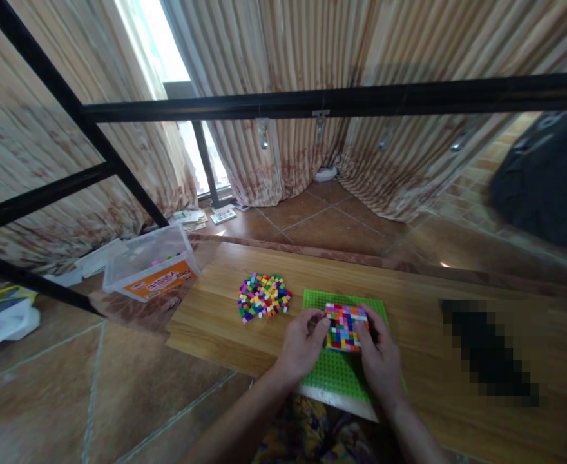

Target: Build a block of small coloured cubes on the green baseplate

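Both bare hands grip a multicolored brick mosaic [344, 327]: the left hand [305, 341] has thumb and fingers at its left edge, narrowly set, while the right hand [383, 348] wraps its right side, thumb on top. Striped, floral-patterned curtains [293, 58] hang behind everything. Before them stands a low wood-grain table [206, 309]. Just beside its left end sits a clear plastic bin [148, 261] with an orange label. On the tabletop lies a green studded baseplate [332, 377], and the mosaic is over its middle; whether they touch cannot be told. Left of the baseplate, loose colored bricks [263, 295] form a rounded heap.
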### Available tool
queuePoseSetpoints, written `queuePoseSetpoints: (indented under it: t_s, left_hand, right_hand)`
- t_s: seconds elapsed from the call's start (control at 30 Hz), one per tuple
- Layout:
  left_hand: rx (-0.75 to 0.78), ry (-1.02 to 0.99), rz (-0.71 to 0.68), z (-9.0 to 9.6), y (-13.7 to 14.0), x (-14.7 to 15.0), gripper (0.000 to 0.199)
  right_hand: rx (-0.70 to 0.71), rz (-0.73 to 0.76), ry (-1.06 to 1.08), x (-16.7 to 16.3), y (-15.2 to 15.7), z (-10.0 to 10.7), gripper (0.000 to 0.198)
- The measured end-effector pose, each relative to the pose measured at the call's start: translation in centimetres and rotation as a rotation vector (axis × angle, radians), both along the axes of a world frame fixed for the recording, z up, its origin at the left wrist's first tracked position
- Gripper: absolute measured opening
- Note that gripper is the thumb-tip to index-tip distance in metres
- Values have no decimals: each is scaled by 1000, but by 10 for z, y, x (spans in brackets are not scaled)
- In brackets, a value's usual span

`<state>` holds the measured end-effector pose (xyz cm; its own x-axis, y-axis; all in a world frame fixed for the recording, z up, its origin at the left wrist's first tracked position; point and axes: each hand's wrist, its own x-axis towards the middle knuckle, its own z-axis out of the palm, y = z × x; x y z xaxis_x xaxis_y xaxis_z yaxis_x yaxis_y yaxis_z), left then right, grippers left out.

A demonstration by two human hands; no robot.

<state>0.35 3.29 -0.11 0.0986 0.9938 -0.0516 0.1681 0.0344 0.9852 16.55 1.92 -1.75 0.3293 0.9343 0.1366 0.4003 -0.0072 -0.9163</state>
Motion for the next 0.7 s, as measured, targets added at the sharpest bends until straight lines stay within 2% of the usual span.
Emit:
queuePoseSetpoints:
  t_s: [0.23,0.37,0.5,0.6,0.7]
  left_hand:
    - [-2,54,23,2,4,4,23]
    - [10,83,32,0,7,2,39]
    - [81,86,-55,1,12,-1,50]
    - [49,72,-136,0,14,-2,49]
    - [40,61,-142,-2,15,0,47]
  right_hand:
    - [23,20,18,0,-1,0,49]
    - [9,10,24,-1,-2,3,49]
    - [-9,2,27,-2,-2,5,50]
    - [-8,-1,33,-2,-2,5,50]
    - [9,7,23,-2,-2,4,50]
